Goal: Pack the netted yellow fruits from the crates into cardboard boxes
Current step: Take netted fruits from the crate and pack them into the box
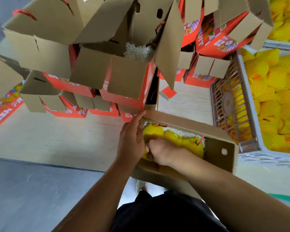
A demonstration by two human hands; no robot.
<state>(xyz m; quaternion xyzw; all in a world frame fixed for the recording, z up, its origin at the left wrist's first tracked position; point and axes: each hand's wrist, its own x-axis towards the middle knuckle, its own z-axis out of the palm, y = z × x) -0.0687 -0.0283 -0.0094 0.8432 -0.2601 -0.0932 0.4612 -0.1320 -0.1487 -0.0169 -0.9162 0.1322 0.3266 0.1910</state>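
The biggest thing I saw was the heap of open cardboard boxes (107, 71), red-printed outside and brown inside, stacked across the top and left with their flaps standing out. One of them held white netting (138, 52). To my right stood a white crate (258, 151) piled high with netted yellow fruits (271, 91), with a second, brownish crate (231, 104) tilted on edge against its left side. A further load of yellow fruit showed at the top right corner.

Directly below me was the open box (219, 148) I was packing, set on the pale floor (49, 139). Several netted fruits (186, 141) lay inside it on white padding, and a red cord handle (201, 139) stuck out by its far end wall.

My left hand (131, 139) rested at the box's left end, fingers fairly straight, the tips touching the corner flap. My right hand (159, 151) was down inside the box, fingers curled onto a fruit at the left end; I could not tell for certain whether it gripped or merely pressed.
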